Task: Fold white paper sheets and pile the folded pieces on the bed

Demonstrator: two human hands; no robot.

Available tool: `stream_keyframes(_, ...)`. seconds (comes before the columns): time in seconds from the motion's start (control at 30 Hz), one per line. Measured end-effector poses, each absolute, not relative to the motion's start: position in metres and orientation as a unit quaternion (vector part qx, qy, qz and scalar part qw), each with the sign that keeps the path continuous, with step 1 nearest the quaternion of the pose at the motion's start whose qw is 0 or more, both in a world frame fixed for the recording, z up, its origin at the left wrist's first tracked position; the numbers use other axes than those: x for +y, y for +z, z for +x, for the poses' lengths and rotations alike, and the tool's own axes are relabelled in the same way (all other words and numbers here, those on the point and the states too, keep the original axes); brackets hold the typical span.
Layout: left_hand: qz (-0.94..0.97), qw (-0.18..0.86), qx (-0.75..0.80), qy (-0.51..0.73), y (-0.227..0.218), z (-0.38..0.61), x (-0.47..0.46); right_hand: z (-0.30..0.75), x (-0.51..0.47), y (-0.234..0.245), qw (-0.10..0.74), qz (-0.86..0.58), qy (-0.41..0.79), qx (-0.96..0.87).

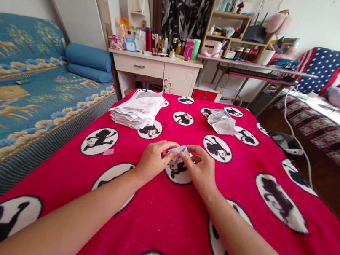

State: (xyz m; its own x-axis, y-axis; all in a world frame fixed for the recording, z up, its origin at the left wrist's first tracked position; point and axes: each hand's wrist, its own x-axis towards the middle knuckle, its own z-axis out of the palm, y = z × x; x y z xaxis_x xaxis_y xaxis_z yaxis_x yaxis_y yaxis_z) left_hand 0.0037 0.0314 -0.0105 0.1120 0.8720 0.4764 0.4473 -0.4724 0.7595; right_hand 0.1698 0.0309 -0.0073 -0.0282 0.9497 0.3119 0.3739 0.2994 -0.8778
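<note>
A: From my remote station, what fills your view, biggest first?

B: The desk, spread with a red cloth (154, 231) patterned with white ovals and dark figures. Toward its far left I have a thick paper stack (137, 109), the sheets slightly ragged at the edges.

A: And the hands?

B: Left hand (154, 159) and right hand (201, 166) meet in front of me at mid-desk, nearer than the stack. Beyond them to the right lie some loose folded pieces (222, 122), well apart from both hands.

A: Where's the piece being worked?

B: The small folded paper (182, 149) sits between the two hands, above one of the white ovals. Fingers on both sides are pinching it, thumbs on the near face, the other fingers curled round behind. I can't tell whether it touches the cloth.

A: Anything smaller?

B: Only a pale scrap (109, 151) on the cloth, left of the left hand.

A: Which step would you call this?

B: I'd judge it shaping or creasing a fold. The next move, I think, calls for light, even thumb pressure with both edges steadied; pulling unevenly could skew the crease or tear the paper.
</note>
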Motion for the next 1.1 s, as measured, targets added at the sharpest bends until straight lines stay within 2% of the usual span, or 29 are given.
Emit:
stream_keyframes(0.2,0.737,0.127,0.497,0.439,-0.001,0.003,0.026,0.17,0.029,-0.009,0.47,-0.488,0.227,-0.7)
stream_keyframes(0.43,0.761,0.072,0.474,0.437,0.003,0.006,0.019,0.169,0.022,0.0,0.454,-0.476,0.164,-0.736)
stream_keyframes(0.73,0.786,-0.003,0.473,0.398,0.006,0.006,0.014,0.17,0.013,0.004,0.381,-0.498,0.059,-0.776)
stream_keyframes(1.1,0.797,-0.027,0.421,0.431,0.005,0.007,0.015,0.168,0.012,0.005,0.399,-0.466,0.046,-0.788)
